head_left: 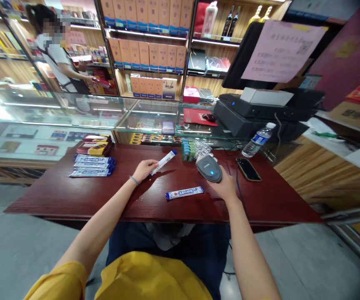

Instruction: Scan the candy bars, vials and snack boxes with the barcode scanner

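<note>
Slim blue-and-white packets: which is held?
The slim blue-and-white packet in the left hand; the others lie unheld on the dark-red table.

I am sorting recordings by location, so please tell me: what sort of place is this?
Probably a shop's checkout area: a glass display case, shelves lined with matching boxes, and what looks like a barcode scanner in the right hand.

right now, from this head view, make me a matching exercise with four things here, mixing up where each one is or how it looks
Things:
1. scanner
2. mouse
3. bottle
4. phone

Places or looks:
A. flat on the desk, screen up
B. see-through
C. held in the right hand
D. on the red mat

Pairs: 1-C, 2-D, 3-B, 4-A
</note>
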The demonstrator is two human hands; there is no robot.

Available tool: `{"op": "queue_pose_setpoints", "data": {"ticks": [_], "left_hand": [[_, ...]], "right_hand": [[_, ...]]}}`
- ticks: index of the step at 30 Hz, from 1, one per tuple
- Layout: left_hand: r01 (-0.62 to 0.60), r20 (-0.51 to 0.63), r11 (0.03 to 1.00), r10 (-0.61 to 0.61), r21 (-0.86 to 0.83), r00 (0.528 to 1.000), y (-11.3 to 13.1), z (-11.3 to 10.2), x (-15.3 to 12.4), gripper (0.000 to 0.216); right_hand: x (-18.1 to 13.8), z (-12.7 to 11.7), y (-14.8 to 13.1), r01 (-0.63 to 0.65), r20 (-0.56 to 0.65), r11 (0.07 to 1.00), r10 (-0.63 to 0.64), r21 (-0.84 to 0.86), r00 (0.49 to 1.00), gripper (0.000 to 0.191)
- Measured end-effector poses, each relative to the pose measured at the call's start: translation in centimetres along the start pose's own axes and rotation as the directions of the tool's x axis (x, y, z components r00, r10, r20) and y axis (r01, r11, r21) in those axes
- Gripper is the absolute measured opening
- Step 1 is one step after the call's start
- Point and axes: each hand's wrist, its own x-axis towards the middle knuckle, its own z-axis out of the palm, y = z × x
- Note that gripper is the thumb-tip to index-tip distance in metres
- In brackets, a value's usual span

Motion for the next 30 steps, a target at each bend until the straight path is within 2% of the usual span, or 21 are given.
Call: {"op": "queue_pose_setpoints", "data": {"ticks": [3, 7, 14, 17, 20, 28, 30], "left_hand": [[0.109, -0.063, 0.962, -0.128, -0.249, 0.99, -1.0, -1.6, 0.4, 0.053], [0.1, -0.132, 0.923, -0.159, -0.372, 0.978, -1.7, -2.8, 0.7, 0.059], [0.055, -0.228, 0.901, -0.167, -0.429, 0.959, -2.2, -3.3, 0.9, 0.062], [0.058, -0.235, 0.909, -0.168, -0.412, 0.957, -2.4, -3.3, 1.0, 0.056], [0.057, -0.238, 0.921, -0.158, -0.385, 0.958, -2.5, -3.3, 1.1, 0.053], [0.066, -0.197, 0.894, -0.169, -0.444, 0.966, -3.0, -3.4, 1.2, 0.058], [0.06, -0.198, 0.894, -0.164, -0.444, 0.966, -2.9, -3.3, 1.2, 0.058]], "right_hand": [[1.5, 1.8, -0.6, 0.014, 0.026, 0.999, -0.015, 0.033, 1.0, 0.053], [3.3, 4.3, -1.5, 0.071, 0.047, 0.994, -0.075, 0.084, 0.996, 0.055], [4.0, 7.0, -3.4, 0.176, 0.214, 0.973, -0.205, 0.148, 0.955, 0.053], [3.5, 7.5, -3.4, 0.228, 0.26, 0.969, -0.246, 0.098, 0.934, 0.039], [3.2, 7.7, -3.0, 0.269, 0.253, 0.962, -0.27, 0.042, 0.929, 0.033], [3.1, 7.6, -2.8, 0.257, 0.221, 0.965, -0.263, 0.054, 0.939, 0.05], [3.0, 7.7, -2.7, 0.256, 0.207, 0.965, -0.262, 0.052, 0.943, 0.048]]}}
